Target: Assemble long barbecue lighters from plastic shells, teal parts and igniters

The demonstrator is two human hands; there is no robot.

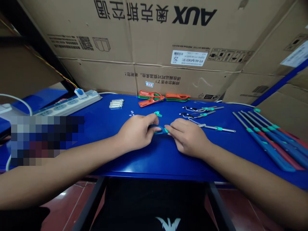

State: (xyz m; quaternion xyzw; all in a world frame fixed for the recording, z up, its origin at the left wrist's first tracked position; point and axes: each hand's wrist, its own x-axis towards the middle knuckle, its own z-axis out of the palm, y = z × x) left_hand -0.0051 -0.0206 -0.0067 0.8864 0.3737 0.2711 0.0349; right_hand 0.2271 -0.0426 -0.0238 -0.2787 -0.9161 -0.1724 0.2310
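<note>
Left hand (136, 133) and right hand (189, 138) mostly hide a blue piece (162, 130).

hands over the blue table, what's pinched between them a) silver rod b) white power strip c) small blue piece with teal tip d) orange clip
c: the left hand and right hand meet with their fingers on a small blue piece with a teal tip.
</note>
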